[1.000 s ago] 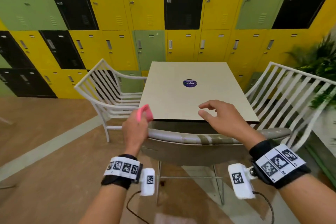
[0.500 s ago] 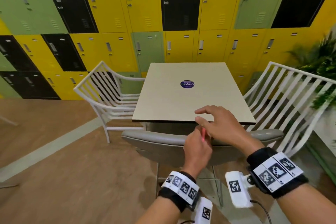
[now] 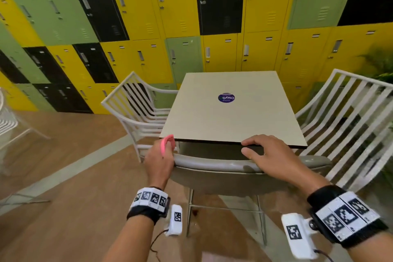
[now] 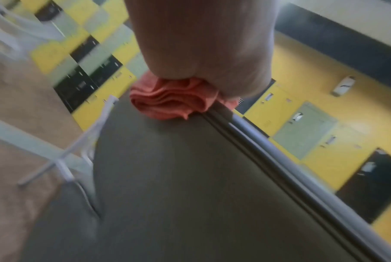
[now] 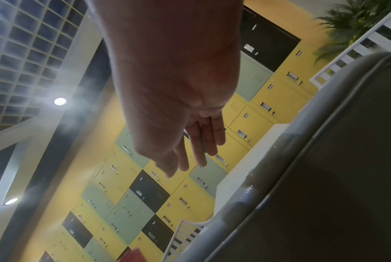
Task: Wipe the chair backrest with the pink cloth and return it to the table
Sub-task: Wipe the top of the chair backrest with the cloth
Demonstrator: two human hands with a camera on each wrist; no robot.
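A grey chair backrest [image 3: 212,166] stands in front of me, tucked under the beige table [image 3: 229,112]. My left hand [image 3: 161,159] grips the bunched pink cloth [image 3: 167,144] at the left end of the backrest's top edge. In the left wrist view the pink cloth [image 4: 172,101] presses against the grey backrest [image 4: 190,177] under my palm. My right hand [image 3: 270,155] hovers over the right part of the backrest near the table's front edge, fingers straight and holding nothing. The right wrist view shows those fingers [image 5: 203,141] extended above the backrest rim [image 5: 302,141].
White slatted chairs stand left [image 3: 138,108] and right [image 3: 350,123] of the table. A wall of yellow, green and black lockers [image 3: 191,17] lies behind. A plant [image 3: 382,66] is at far right. A round blue sticker [image 3: 226,98] marks the tabletop.
My left hand with the cloth swept right along the backrest top to the middle, then back to the left end. My right hand lowered slightly toward the backrest.
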